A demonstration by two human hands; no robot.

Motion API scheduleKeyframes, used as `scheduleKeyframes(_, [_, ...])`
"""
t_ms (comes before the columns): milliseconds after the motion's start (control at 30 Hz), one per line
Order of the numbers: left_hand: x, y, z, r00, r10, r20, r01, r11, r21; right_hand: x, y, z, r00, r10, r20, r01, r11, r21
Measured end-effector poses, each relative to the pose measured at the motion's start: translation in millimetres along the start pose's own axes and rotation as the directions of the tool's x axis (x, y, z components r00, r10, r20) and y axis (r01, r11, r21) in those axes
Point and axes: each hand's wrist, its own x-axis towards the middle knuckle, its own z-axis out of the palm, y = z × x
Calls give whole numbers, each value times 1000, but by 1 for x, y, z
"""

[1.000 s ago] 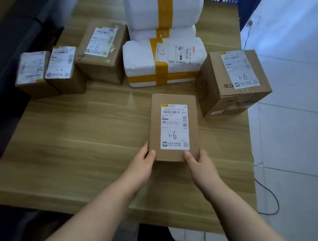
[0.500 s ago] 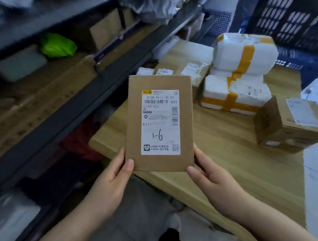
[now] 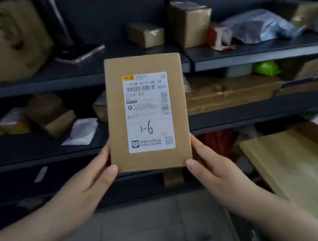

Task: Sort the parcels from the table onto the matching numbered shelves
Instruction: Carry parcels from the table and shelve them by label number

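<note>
A flat brown cardboard parcel (image 3: 117, 113) with a white label marked "1-6" is held upright in the middle of the view, in front of the dark shelving (image 3: 243, 60). My left hand (image 3: 91, 183) grips its lower left corner and my right hand (image 3: 212, 172) grips its lower right corner. The fingers behind the parcel are hidden. No shelf numbers are readable.
The shelves hold several brown boxes (image 3: 188, 23), a grey plastic bag (image 3: 260, 25), a green packet (image 3: 267, 67), a white pouch (image 3: 81, 131) and a phone (image 3: 81, 54). The wooden table's corner (image 3: 294, 161) juts in at the lower right. Grey tiled floor (image 3: 141, 222) lies below.
I lifted the parcel off the table with both hands and turned left; the view swung from the table to face the shelves, with the parcel now raised before them.
</note>
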Motion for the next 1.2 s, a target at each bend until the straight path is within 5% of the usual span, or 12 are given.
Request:
scheduleKeyframes(233, [-47,-48,-115,921,-107,-374,98,994,-42,109,-82,115,945,-238,226,210,968,140])
scheduleKeyframes(400, [-70,-67,-145,640,-208,-740,134,978,-159,164,-134,187,833,-404,378,346,913,216])
scheduleKeyframes(567, [-96,-77,-165,361,-269,-893,105,963,-247,193,-167,248,670,-574,472,459,819,344])
scheduleKeyframes(800, [-163,-84,-183,-59,-260,-964,174,948,-266,186,-230,348,356,-669,653,390,741,547])
scheduleKeyframes(967, [-226,-82,-185,-269,-159,-950,359,899,-252,144,-263,421,160,-699,698,370,697,614])
scheduleKeyframes(1200, [-340,-100,-230,-341,-135,-930,461,838,-291,65,-309,522,124,-707,697,391,680,620])
